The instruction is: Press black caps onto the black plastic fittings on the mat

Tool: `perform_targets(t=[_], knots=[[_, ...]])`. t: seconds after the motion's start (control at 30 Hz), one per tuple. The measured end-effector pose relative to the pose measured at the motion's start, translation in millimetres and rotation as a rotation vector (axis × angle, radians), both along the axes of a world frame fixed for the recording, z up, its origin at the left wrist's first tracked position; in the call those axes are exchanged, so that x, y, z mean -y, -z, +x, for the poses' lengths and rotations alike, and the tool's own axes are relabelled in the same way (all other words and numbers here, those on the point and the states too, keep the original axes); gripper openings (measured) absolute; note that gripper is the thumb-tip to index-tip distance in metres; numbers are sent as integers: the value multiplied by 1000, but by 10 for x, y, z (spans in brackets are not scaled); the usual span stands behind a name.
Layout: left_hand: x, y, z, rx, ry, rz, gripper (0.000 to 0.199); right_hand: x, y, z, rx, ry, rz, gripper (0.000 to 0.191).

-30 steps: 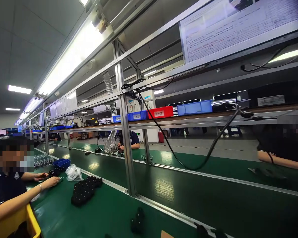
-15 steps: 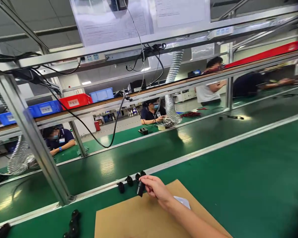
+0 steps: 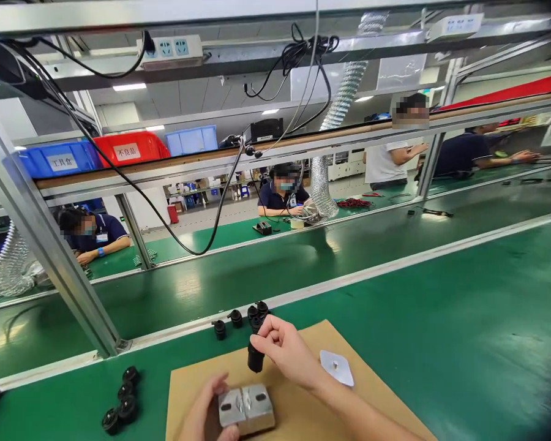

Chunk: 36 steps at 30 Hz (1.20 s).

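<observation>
My right hand pinches a black cylindrical part upright above the cardboard sheet. At the sheet's lower left, my left hand curls round the left side of a silver metal block. Two dark slots and a central groove show on the block's top. Just beyond the right hand stand several small black round parts, some partly hidden by the fingers. A white rounded-square piece with a small knob lies on the cardboard, right of my right wrist.
Several more black round parts stand in a row on the green table at left. A metal post rises at the left. Across the bench, co-workers sit behind a shelf with blue and red bins. A black cable hangs in between.
My left hand and the metal block have come into view at the bottom. My right hand still holds the black part. The view has tilted down.
</observation>
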<state>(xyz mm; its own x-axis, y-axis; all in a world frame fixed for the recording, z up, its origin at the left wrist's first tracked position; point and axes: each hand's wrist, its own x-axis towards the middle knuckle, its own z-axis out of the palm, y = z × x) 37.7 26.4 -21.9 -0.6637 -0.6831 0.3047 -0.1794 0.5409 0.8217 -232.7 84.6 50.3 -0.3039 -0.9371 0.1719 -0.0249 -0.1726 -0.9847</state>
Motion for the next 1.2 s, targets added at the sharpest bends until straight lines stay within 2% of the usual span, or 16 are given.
perform_targets(t=[0.27,0.43,0.63,0.87,1.07,1.2], knots=[[-75,-96,9,-12,105,128,75,-189,-58,251,-83,-177,82,46],[-49,-149,36,27,181,184,72,-221,-28,304,-111,-236,92,36],[-97,-267,28,52,144,237,69,-225,35,349,-127,-242,111,27],[-167,-428,-15,106,96,292,70,-207,11,310,-140,-247,210,23],[-175,-451,-23,88,110,310,69,-199,50,300,-196,-262,266,20],[-174,-447,-27,85,88,315,65,-242,14,212,-335,-279,171,23]])
